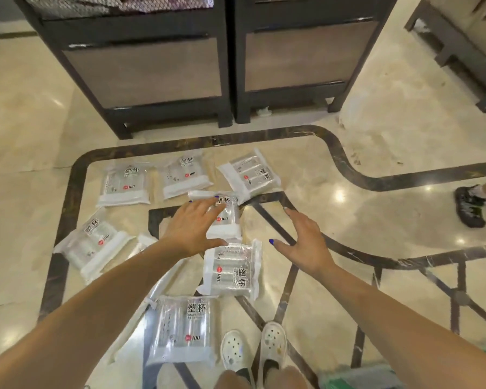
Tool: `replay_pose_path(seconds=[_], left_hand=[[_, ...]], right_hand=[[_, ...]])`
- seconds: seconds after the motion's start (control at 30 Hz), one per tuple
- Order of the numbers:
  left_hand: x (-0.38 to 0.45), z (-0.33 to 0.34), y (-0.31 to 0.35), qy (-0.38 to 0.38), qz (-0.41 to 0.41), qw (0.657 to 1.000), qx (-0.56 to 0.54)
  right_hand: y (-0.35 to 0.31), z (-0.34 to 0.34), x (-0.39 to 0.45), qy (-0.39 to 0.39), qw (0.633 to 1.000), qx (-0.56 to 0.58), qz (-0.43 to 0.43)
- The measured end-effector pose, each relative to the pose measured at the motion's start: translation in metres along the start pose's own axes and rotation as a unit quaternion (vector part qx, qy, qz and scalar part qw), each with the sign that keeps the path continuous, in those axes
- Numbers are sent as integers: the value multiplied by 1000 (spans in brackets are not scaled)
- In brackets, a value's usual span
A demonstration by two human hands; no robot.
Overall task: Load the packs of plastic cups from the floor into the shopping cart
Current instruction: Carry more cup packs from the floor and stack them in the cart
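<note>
Both hands reach down with fingers spread, gripping nothing. Left grip lies over the near edge of a middle pack of plastic cups, though contact is unclear; right grip hovers apart, over bare floor. More packs lie beyond the hands, left of them, and nearer the white clogs. Dark cabinets stand farther off.

Clear packs of plastic cups with white ends and black lettering lie flat on the floor, scattered across the middle of the frame, one large pack at bottom centre.
</note>
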State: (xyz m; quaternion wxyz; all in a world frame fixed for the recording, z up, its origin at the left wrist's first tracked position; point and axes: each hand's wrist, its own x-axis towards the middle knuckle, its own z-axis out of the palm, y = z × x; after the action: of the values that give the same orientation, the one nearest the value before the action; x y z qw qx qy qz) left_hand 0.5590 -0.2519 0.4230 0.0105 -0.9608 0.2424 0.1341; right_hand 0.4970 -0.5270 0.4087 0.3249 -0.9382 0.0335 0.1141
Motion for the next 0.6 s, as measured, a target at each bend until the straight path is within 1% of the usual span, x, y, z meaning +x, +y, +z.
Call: replay_pose_path(seconds=[0.1,0.17,0.3,0.43,0.5,0.53,0.57,0.6], left_hand=[[33,80,-5,-16,-22,998,-53],[55,142,-9,-15,-19,998,-64],[103,272,-23,-57,-7,998,-34],[159,402,-43,-104,0,994,-18],[185,460,-52,-112,-1,994,-7],[198,486,-57,-112,-1,994,-4],[210,508,-60,-111,-2,994,-5],[221,529,-63,-114,-2,993,-9]], right_hand=[[52,65,35,-27,999,4,22],[93,118,55,-47,998,0,32],[174,237,86,-94,994,-4,48],[254,355,97,-153,982,22,111],[285,409,93,-219,962,54,151],[297,433,89,-269,943,68,181],[309,458,86,-327,916,93,214],[314,481,83,-392,879,112,246]])
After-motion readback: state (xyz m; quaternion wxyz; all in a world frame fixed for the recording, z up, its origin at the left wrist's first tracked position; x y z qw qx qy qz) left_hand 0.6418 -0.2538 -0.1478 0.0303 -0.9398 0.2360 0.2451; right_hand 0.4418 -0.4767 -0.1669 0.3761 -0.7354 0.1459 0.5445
